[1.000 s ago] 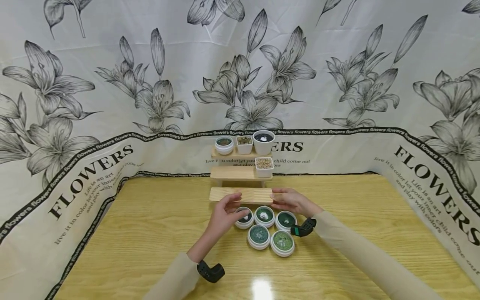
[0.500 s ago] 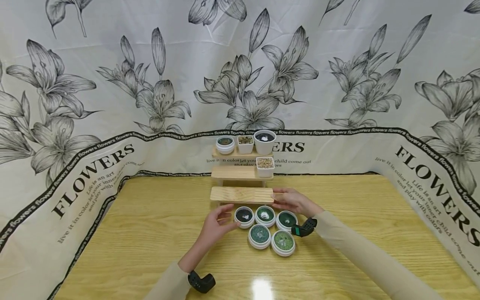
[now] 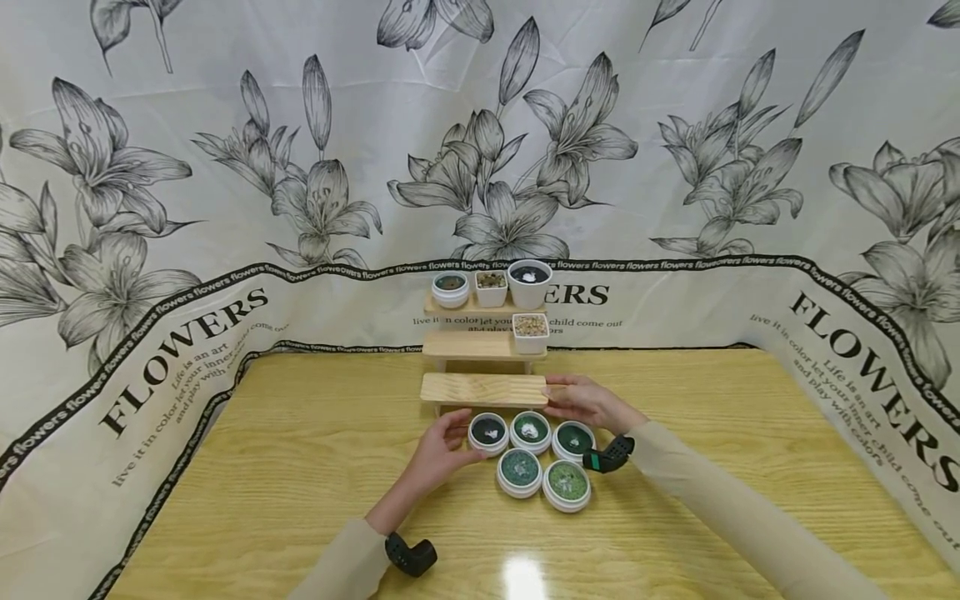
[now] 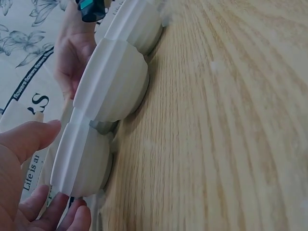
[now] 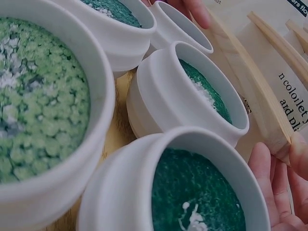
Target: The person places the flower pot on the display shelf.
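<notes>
A three-step wooden plant stand (image 3: pixel 483 389) stands at the back of the table. My right hand (image 3: pixel 585 402) pinches the right end of its lowest step, thumb above and fingers beneath, as the right wrist view (image 5: pixel 274 187) shows. In front are several round white pots with green or dark filling. My left hand (image 3: pixel 437 454) is spread around the left side of the dark-filled pot (image 3: pixel 489 435). In the left wrist view, its fingertips (image 4: pixel 57 207) are right at that white pot (image 4: pixel 82 159), while the thumb stands a little apart from the rim.
On the stand's top step sit a round pot (image 3: pixel 450 290), a small square pot (image 3: pixel 491 288) and a larger pot (image 3: pixel 529 285). The middle step holds a square pot of pale pebbles (image 3: pixel 531 335). A flower-printed cloth (image 3: pixel 330 308) hangs behind the wooden table (image 3: pixel 315 450).
My left hand has drawn away from the lowest step, back and to the left, then come slightly back in beside the dark-filled pot. The right hand keeps its place on the step.
</notes>
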A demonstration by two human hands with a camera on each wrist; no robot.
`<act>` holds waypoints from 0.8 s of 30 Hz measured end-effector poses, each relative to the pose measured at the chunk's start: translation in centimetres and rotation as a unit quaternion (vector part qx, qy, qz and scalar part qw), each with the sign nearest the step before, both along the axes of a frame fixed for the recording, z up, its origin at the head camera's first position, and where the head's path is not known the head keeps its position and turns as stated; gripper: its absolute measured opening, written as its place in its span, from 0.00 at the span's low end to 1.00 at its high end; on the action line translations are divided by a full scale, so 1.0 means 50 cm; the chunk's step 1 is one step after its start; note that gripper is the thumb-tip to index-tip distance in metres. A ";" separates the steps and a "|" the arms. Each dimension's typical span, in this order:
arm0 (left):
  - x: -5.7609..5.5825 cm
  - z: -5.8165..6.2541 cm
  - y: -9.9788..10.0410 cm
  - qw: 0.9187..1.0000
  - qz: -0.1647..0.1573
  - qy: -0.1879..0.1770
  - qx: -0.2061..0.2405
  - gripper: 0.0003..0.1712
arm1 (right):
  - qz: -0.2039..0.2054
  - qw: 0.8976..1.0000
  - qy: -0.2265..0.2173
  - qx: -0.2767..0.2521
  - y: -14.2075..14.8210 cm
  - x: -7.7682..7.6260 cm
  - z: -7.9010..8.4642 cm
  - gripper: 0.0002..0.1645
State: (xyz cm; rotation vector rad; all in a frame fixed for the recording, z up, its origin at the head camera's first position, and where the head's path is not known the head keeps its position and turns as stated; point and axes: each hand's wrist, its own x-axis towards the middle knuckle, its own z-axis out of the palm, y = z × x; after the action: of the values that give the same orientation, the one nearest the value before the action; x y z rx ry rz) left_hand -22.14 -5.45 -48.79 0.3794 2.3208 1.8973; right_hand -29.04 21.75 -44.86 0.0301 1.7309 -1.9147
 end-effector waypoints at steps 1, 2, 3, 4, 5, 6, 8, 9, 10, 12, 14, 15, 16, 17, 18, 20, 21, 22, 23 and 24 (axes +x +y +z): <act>-0.002 -0.001 0.002 1.000 -0.002 -0.002 0.004 0.41 | -0.001 1.000 -0.001 0.000 0.000 0.001 0.000 0.36; -0.003 -0.003 0.004 1.000 -0.004 -0.003 0.008 0.41 | -0.003 1.000 -0.003 -0.001 -0.001 0.001 0.000 0.36; -0.005 -0.003 0.005 1.000 -0.006 -0.005 0.013 0.41 | -0.005 1.000 -0.004 -0.002 -0.001 0.001 0.000 0.36; -0.006 -0.004 0.007 1.000 -0.008 -0.009 0.019 0.41 | -0.006 1.000 -0.004 -0.003 -0.001 0.002 0.000 0.36; -0.007 -0.004 0.008 1.000 -0.009 -0.011 0.024 0.41 | -0.005 1.000 -0.003 -0.003 -0.001 0.002 0.000 0.36; -0.007 -0.004 0.009 0.999 -0.010 -0.013 0.028 0.41 | -0.005 1.000 -0.003 -0.003 -0.001 0.002 0.000 0.36; -0.008 -0.003 0.011 0.999 -0.009 -0.021 0.034 0.41 | -0.009 1.000 -0.004 -0.002 -0.001 0.002 -0.001 0.36; -0.007 -0.003 0.012 0.999 -0.009 -0.024 0.036 0.41 | -0.008 1.000 -0.004 -0.001 -0.001 0.001 -0.002 0.36; -0.007 -0.003 0.011 0.999 -0.009 -0.026 0.035 0.42 | -0.007 1.000 -0.003 0.001 -0.001 0.001 -0.003 0.36; -0.006 -0.005 0.011 0.999 -0.008 -0.024 0.033 0.42 | -0.008 1.000 -0.005 0.003 -0.001 0.000 -0.004 0.36; -0.006 -0.007 0.010 0.999 -0.008 -0.022 0.029 0.42 | -0.006 1.000 -0.005 0.004 -0.002 -0.001 -0.005 0.36; -0.005 -0.008 0.009 0.999 -0.008 -0.018 0.025 0.42 | -0.005 1.000 -0.004 0.005 -0.002 -0.001 -0.006 0.36; -0.005 -0.009 0.009 1.000 -0.009 -0.016 0.022 0.42 | -0.006 1.000 -0.005 0.005 -0.002 -0.001 -0.006 0.36; -0.005 -0.011 0.008 1.000 -0.010 -0.014 0.020 0.42 | -0.008 1.000 -0.005 0.005 -0.003 -0.001 -0.006 0.36; -0.005 -0.011 0.007 1.000 -0.014 -0.013 0.018 0.42 | -0.009 1.000 -0.005 0.006 -0.003 0.000 -0.006 0.36; -0.006 -0.012 0.006 1.000 -0.025 -0.010 0.016 0.43 | -0.009 1.000 -0.003 0.008 -0.003 0.000 -0.005 0.36; -0.006 -0.011 0.005 0.999 -0.033 -0.010 0.016 0.43 | -0.009 1.000 -0.002 0.008 -0.004 0.001 -0.004 0.36; -0.007 -0.012 0.005 0.999 -0.042 -0.009 0.015 0.44 | -0.009 1.000 -0.001 0.009 -0.003 0.001 -0.004 0.36; -0.008 -0.012 0.005 0.999 -0.052 -0.008 0.015 0.44 | -0.010 1.000 -0.001 0.009 -0.003 0.001 -0.003 0.36; -0.009 -0.012 0.005 0.998 -0.062 -0.004 0.013 0.44 | -0.010 1.000 0.000 0.010 -0.003 0.001 -0.003 0.36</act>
State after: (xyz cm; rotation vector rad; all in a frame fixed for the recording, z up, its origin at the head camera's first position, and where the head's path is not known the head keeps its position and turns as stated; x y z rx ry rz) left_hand -22.61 -5.22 -49.42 0.5043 2.2145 1.8678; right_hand -28.98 21.58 -45.02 0.0555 1.7557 -1.9121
